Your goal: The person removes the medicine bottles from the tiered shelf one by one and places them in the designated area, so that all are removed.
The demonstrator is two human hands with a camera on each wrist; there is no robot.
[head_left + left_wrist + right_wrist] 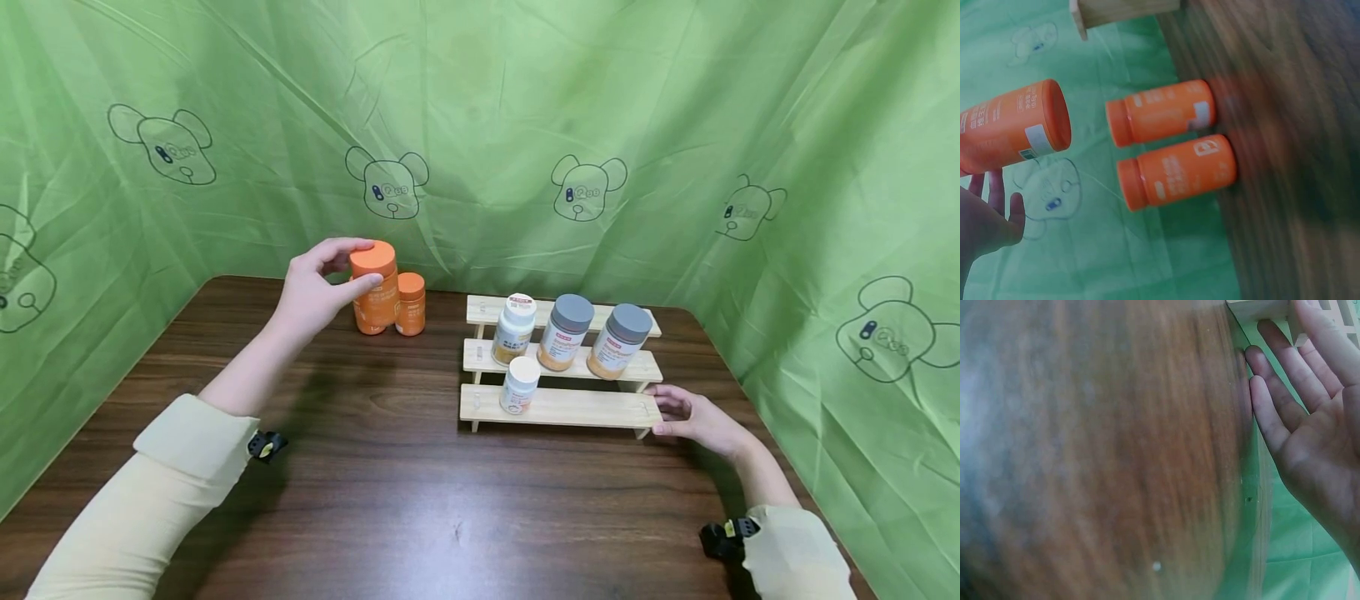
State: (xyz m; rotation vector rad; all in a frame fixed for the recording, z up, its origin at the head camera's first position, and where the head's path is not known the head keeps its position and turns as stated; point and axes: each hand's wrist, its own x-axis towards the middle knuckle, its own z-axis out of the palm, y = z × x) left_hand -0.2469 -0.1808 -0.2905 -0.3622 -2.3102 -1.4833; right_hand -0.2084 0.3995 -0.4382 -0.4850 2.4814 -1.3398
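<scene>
My left hand (318,283) grips a large orange bottle (374,287) by its upper part, thumb on the near side and fingers over the far side of the cap. In the left wrist view this bottle (1016,128) is raised apart from two smaller orange bottles (1188,169) standing on the table. One of those, a small orange bottle (410,308), shows beside it in the head view. My right hand (697,419) holds the right end of the lowest step of a three-tier wooden display rack (585,408), thumb in front, fingers behind.
On the rack's middle step stand a white-capped bottle (514,329) and two grey-capped bottles (566,333). A small white bottle (520,386) is on the lowest step. Green cloth (480,125) hangs around the back and sides of the dark wooden table (420,500).
</scene>
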